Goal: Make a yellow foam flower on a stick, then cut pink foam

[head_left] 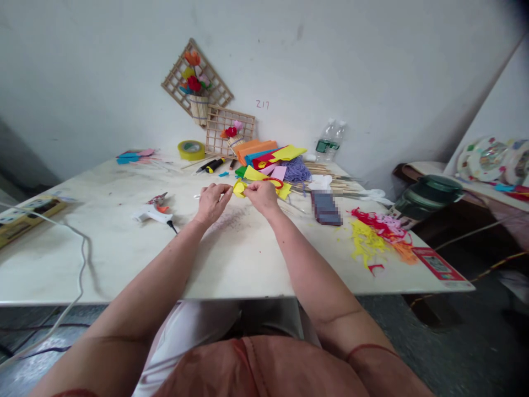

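Both my hands meet over the middle of the white table. My left hand and my right hand pinch a small yellow piece of felt between their fingertips. A thin stick pokes out to the left of my left hand. Just behind my right hand lie red-handled scissors on more yellow felt.
A white glue gun lies left of my hands, with its cord running off. Stacked coloured felt sheets, yellow tape, wooden lattice frames and water bottles line the wall. Felt scraps lie right. A power strip sits far left.
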{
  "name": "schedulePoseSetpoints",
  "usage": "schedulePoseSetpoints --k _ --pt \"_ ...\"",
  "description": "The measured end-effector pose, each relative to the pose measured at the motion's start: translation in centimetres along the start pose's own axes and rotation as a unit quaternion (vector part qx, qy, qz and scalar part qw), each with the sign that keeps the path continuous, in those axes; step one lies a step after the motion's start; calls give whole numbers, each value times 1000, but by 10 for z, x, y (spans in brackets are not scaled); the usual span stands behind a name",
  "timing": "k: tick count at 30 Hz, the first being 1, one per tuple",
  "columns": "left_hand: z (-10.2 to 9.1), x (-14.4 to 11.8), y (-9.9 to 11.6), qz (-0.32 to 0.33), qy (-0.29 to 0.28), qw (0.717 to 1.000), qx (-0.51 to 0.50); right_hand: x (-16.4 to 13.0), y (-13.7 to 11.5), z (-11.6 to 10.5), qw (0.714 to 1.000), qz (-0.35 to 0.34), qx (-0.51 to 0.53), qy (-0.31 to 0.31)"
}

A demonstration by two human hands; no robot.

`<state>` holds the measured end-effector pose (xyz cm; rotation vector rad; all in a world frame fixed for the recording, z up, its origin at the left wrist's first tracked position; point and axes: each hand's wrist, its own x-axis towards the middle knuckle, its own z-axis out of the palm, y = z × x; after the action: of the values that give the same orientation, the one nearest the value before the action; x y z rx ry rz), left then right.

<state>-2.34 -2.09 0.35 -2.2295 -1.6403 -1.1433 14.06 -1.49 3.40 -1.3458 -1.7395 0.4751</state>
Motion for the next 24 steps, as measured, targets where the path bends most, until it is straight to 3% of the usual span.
schedulePoseSetpoints --k 3,6,11,15,24 --pt "-1 -1 -4 92 14 995 37 4 5 0 995 49 82 -13" --pt "-1 -1 -9 134 16 990 40 8 9 -1 992 57 109 -16" --pt "-1 -2 -12 158 19 987 32 10 16 -8 994 35 80 -71" --pt "-3 -2 -11 172 14 985 22 9 17 -17 986 18 114 -124" --pt "-10 1 -8 119 -18 993 -16 10 19 -18 986 -77 103 -110"
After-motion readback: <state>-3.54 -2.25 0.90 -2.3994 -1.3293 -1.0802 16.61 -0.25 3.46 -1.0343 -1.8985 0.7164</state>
